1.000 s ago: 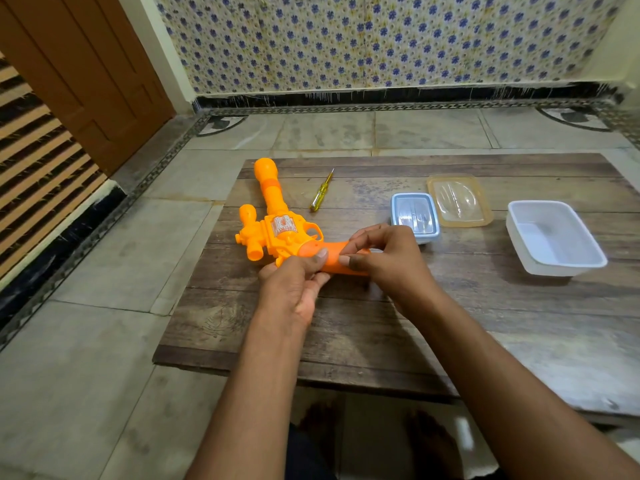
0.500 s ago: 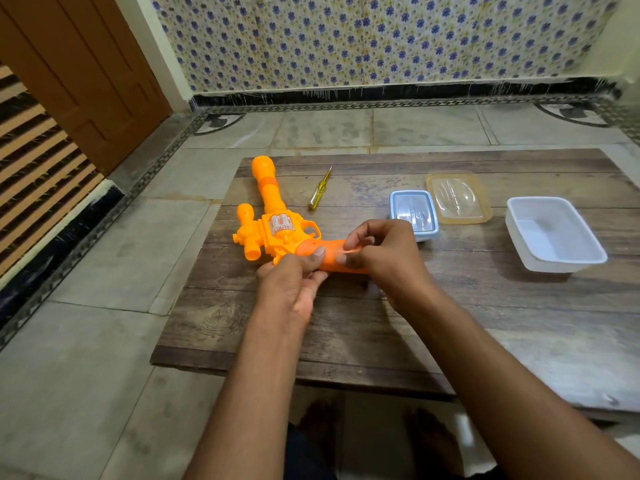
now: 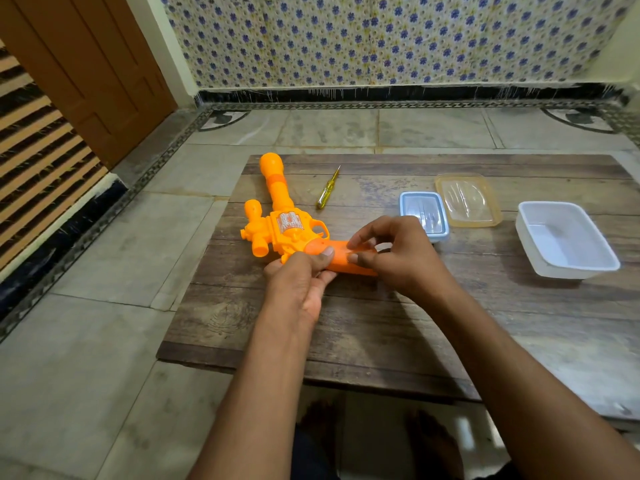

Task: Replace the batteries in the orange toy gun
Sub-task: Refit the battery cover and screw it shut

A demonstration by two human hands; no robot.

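1. The orange toy gun [image 3: 277, 225] lies flat on the wooden table [image 3: 381, 327], with its barrel pointing away from the person and its handle toward the hands, probably so that the battery cover on the handle is easy to reach.
2. The left hand [image 3: 301, 275] holds the handle from below and from the near side; its thumb presses on top. I think this grip keeps the toy from sliding.
3. The right hand [image 3: 391, 258] has curled fingers and pinches at the end of the handle, as if it works on the cover. Whether a battery or a cover is between the fingers, I cannot tell.
4. The yellow screwdriver [image 3: 327, 190] lies just beside the barrel and is not in use. Three plastic containers [image 3: 568, 240] stand to the right, well apart from the toy.
5. Compared with half a second ago, the right fingers are lifted a little higher over the handle; the toy and the left hand are almost in the same place.
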